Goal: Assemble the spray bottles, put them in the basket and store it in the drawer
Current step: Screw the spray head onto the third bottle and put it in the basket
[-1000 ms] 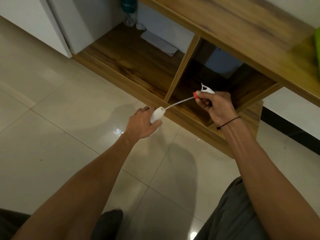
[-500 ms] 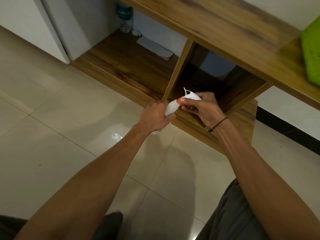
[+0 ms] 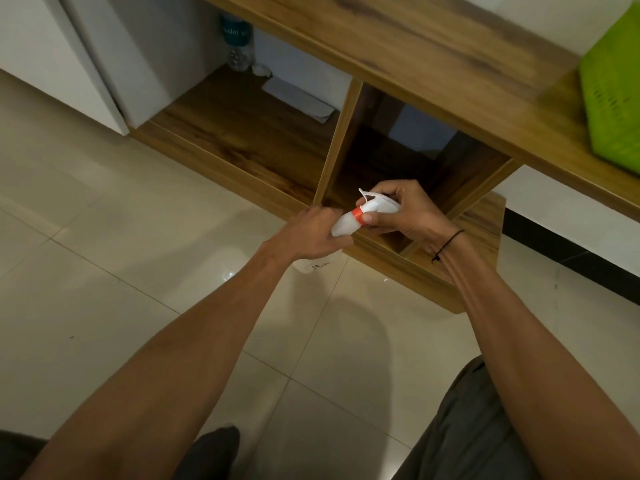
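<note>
— What's the setting?
— Pale tiled floor [image 3: 104, 258], a wooden shelf unit [image 3: 242, 147] across the top, and a green basket [image 3: 613, 98] on its upper board at two o'clock.
— And the hands?
— At centre, the left hand [image 3: 304, 237] wraps the white bottle [image 3: 343, 226]. The right hand [image 3: 405, 213] at its three o'clock grips the spray head [image 3: 375, 204], seated on the bottle's neck by its orange collar [image 3: 358, 215].
— Anything else?
— A water bottle [image 3: 239, 43] at eleven o'clock in the shelf.
</note>
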The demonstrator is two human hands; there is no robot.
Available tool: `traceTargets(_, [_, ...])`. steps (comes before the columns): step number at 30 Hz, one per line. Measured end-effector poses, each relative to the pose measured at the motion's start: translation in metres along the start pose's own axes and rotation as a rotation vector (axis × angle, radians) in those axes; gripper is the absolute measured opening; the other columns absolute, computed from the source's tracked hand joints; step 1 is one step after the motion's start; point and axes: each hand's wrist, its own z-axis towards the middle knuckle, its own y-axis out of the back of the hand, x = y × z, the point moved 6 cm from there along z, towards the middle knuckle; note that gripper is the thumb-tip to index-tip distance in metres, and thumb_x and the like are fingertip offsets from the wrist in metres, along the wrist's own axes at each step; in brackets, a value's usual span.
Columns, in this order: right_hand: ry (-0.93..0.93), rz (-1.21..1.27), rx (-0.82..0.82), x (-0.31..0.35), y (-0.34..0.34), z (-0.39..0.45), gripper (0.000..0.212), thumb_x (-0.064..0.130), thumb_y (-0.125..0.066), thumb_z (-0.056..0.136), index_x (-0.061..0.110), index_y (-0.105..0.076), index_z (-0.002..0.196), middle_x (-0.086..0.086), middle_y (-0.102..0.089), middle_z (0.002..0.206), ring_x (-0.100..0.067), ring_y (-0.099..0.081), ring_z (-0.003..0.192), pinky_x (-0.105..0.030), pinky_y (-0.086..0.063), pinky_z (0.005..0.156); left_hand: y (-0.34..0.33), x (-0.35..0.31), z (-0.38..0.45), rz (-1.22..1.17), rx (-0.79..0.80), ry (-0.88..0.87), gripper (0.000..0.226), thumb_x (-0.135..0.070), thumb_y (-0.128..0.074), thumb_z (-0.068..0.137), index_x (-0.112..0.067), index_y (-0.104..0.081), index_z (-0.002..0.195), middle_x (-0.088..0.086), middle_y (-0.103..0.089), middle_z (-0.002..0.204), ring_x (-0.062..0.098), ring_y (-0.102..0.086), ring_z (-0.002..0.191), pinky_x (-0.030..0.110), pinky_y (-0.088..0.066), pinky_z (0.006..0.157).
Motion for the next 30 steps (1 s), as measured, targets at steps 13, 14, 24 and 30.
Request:
traceTargets(13, [0.082,-0.093,-0.079,-0.004,0.018,-0.008,0.029,0.022,-0.085,0.084,0.012,-0.074,0.109,-0.004,-0.072,0.107,-0.008,-0.070,0.098,-0.021,-0.061,0.077,-0.005,-0.016,0.016,-0.071,0.088,0.026,0.037,-0.042,-0.068,0.096,-0.014,-0.063,0.120,-0.002,-0.057,0.098,0.016,-0.060,0.088,0.031,-0.045,0.073])
traceTargets(14, [0.091,-0.104,-0.060,-0.003,0.017,-0.008,0.030,0.022,-0.085,0.084,0.012,-0.074,0.110,-0.006,-0.071,0.110,-0.010,-0.069,0.100,-0.023,-0.061,0.079,-0.006,-0.014,0.017,-0.084,0.140,0.037,0.037,-0.042,-0.068,0.096,-0.015,-0.062,0.121,-0.002,-0.057,0.098,0.016,-0.061,0.089,0.030,-0.045,0.073])
traceTargets(24, [-0.078,-0.119,-0.167,-0.017,0.016,-0.007,0.033,0.033,-0.085,0.085,0.007,-0.069,0.098,-0.012,-0.079,0.084,-0.023,-0.080,0.072,-0.035,-0.067,0.067,-0.004,-0.023,0.020,0.151,-0.023,-0.050,0.041,-0.047,-0.066,0.092,-0.020,-0.063,0.123,-0.004,-0.060,0.100,0.017,-0.055,0.096,0.034,-0.041,0.073])
traceTargets(30, [-0.133,-0.184,-0.169,-0.018,0.014,-0.007,0.036,0.034,-0.085,0.085,0.006,-0.070,0.101,-0.014,-0.077,0.089,-0.026,-0.080,0.079,-0.045,-0.068,0.071,-0.008,-0.031,0.018,0.316,-0.087,-0.016,0.043,-0.045,-0.067,0.092,-0.020,-0.060,0.127,0.004,-0.070,0.121,0.030,-0.055,0.123,0.057,-0.048,0.099])
